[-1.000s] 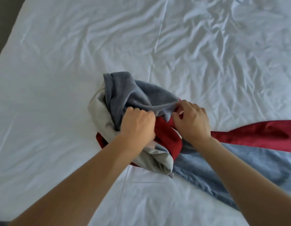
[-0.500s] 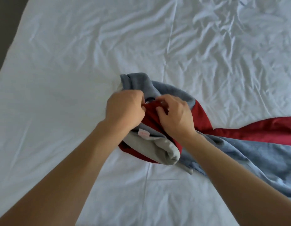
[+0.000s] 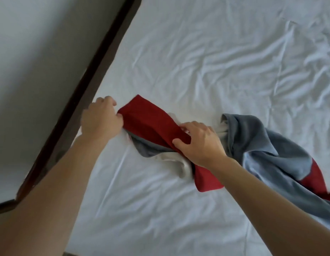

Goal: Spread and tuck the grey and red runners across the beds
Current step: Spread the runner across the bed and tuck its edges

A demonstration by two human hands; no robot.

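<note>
The runner (image 3: 256, 143), a grey and red cloth w/ a pale lining, lies bunched and twisted on the bed (image 3: 197, 52), approx. at the centre of the view, trailing off toward the right edge. Its red band (image 3: 151, 122) is pulled out toward the left edge of the bed; a second red patch shows near the right forearm and another lower right. The grey part is heaped to the right of the right hand, w/ a pale lining fold (image 3: 184, 165) curling below the red band. Left hand (image 3: 100, 120): positioned at the left end of the red band, fingers curled and clamped on that end, knuckles up, close to the mattress edge. Right hand (image 3: 199, 143): set on the middle of the runner, thumb and fingers pinching a fold of the red cloth, back of hand up. Both forearms enter from the bottom of the view, left one from the lower left corner, right one from the lower right. The white sheet (image 3: 160, 209) is creased throughout, esp. in the upper right. A dark bed frame strip (image 3: 83, 85) runs diagonally along the left side of the mattress; beyond it is a plain grey surface (image 3: 31, 61), ident. not determinable.
</note>
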